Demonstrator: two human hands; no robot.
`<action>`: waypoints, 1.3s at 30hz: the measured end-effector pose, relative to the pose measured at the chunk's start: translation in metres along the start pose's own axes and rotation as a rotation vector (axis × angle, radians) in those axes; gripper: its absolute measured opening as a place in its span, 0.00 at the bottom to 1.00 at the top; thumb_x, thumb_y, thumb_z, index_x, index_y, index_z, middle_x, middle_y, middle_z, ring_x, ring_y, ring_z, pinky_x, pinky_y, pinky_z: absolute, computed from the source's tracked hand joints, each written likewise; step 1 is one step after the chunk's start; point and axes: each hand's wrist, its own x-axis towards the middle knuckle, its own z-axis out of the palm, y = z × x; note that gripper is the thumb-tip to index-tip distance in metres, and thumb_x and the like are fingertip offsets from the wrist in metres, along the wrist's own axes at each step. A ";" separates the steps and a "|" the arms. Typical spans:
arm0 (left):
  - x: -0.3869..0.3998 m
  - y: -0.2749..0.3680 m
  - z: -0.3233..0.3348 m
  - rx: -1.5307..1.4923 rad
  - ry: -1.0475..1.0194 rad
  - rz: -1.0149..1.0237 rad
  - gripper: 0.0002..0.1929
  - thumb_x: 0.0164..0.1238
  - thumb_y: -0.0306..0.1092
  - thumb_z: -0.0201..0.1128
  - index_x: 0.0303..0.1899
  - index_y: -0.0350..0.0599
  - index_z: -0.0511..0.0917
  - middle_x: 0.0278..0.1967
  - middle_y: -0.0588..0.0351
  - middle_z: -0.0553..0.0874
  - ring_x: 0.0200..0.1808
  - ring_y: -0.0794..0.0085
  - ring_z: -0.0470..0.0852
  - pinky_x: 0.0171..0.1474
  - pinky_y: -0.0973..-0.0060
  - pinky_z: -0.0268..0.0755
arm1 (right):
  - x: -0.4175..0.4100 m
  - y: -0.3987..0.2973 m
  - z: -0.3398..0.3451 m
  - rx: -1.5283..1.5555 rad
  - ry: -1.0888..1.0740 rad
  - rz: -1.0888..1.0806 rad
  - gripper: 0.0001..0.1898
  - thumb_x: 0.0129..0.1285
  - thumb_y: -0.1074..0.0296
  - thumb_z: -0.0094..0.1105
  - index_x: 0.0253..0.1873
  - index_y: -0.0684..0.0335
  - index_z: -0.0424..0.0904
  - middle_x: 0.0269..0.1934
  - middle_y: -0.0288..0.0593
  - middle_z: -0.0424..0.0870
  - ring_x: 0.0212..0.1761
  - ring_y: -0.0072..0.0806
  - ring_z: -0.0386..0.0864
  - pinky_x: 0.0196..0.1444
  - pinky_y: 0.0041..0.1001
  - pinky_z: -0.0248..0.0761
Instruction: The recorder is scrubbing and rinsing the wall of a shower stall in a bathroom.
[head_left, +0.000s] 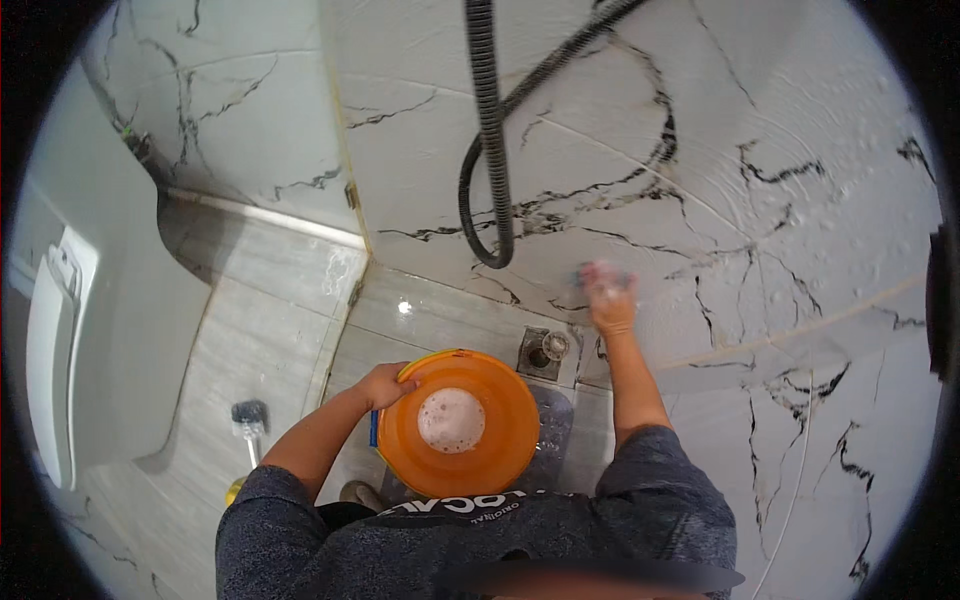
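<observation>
My left hand (390, 385) grips the upper left rim of an orange plastic bucket (510, 435), thumb over the edge. Foamy liquid (451, 420) lies at the bucket's bottom. Up and to the right, my right hand (611, 296) is against the marbled wall tile (675, 300), low on the wall. It is blurred, and a small bluish-green and pink item shows at its fingers; its kind I cannot tell. Suds or water streaks mark the wall right of this hand.
A ribbed shower hose (491, 135) hangs in a loop before the wall. An open floor drain (539, 353) with its round cover lies beyond the bucket. A white toilet (127, 360) stands at left, with a brush (250, 420) on the floor near it. A glass panel edge (349, 199) rises between.
</observation>
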 end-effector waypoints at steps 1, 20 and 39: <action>-0.002 0.002 0.000 -0.021 0.003 -0.007 0.19 0.57 0.43 0.55 0.48 0.44 0.71 0.40 0.44 0.79 0.43 0.58 0.77 0.48 0.71 0.67 | 0.010 0.006 -0.006 -0.195 0.356 0.108 0.25 0.61 0.65 0.39 0.64 0.59 0.50 0.58 0.38 0.64 0.63 0.33 0.56 0.64 0.44 0.39; 0.001 0.002 -0.005 -0.019 -0.079 0.070 0.19 0.58 0.42 0.52 0.49 0.44 0.70 0.44 0.43 0.77 0.47 0.56 0.74 0.50 0.69 0.64 | 0.164 -0.137 -0.026 0.246 -0.071 0.007 0.22 0.59 0.64 0.42 0.60 0.57 0.60 0.52 0.35 0.70 0.52 0.28 0.68 0.58 0.27 0.54; 0.001 0.006 -0.015 0.061 -0.128 0.148 0.19 0.59 0.41 0.51 0.50 0.43 0.69 0.44 0.42 0.76 0.48 0.53 0.73 0.51 0.67 0.64 | 0.135 -0.180 0.056 0.036 -0.117 -0.756 0.23 0.55 0.67 0.42 0.57 0.59 0.65 0.61 0.32 0.61 0.63 0.21 0.53 0.64 0.32 0.43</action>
